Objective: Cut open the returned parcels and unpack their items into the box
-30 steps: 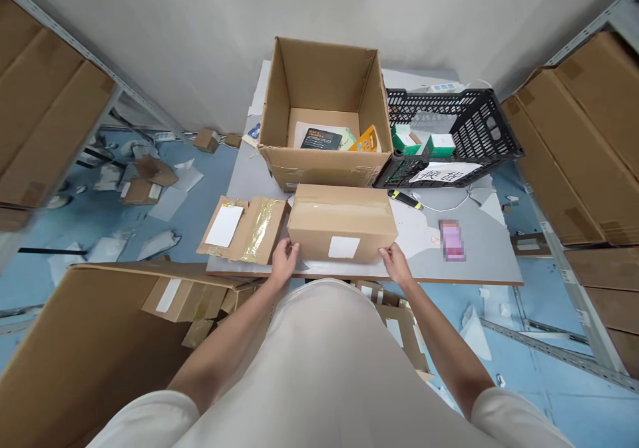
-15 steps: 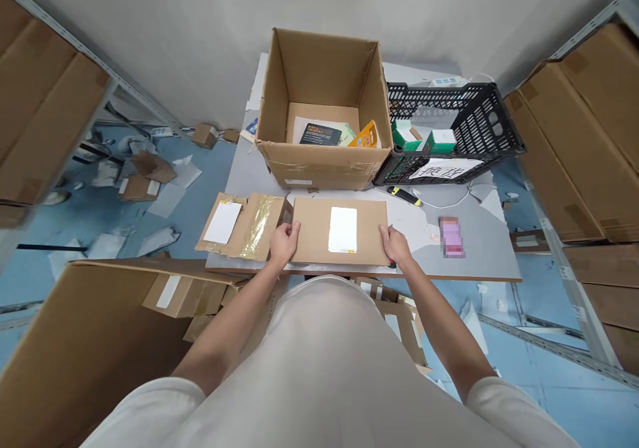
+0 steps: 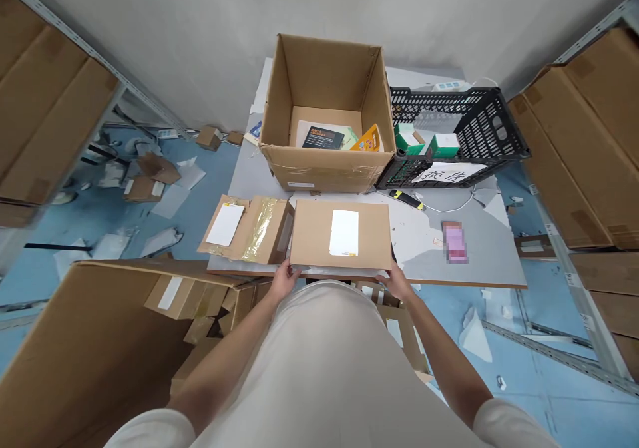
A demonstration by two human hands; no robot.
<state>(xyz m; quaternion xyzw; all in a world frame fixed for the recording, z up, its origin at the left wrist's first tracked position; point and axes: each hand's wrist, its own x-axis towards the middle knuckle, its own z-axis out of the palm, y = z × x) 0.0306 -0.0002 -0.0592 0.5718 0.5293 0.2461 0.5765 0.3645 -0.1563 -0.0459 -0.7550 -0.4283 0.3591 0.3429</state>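
A closed cardboard box [image 3: 312,235] with a white label [image 3: 344,233] lies at the table's front edge, in front of me. At its near left corner is my left hand [image 3: 284,280], with fingers curled against the lower edge. My right hand [image 3: 396,281] grips the near right corner in the same way; some fingertips are hidden by the box. Just left of it lies another cardboard box [image 3: 279,231], with shiny tape and a white label on its flap.
Behind stands a large open carton [image 3: 327,172] with printed packets inside. A black plastic crate [image 3: 499,128] holds green-and-white boxes. A yellow-and-black cutter [image 3: 407,200] and a pink blurred item [image 3: 454,241] lie right. A big open carton [image 3: 124,328] stands left below the table.
Both hands have slid from the box's left and right sides toward me, down to its near corners. The box has stayed in nearly the same place, while the view shifted slightly.
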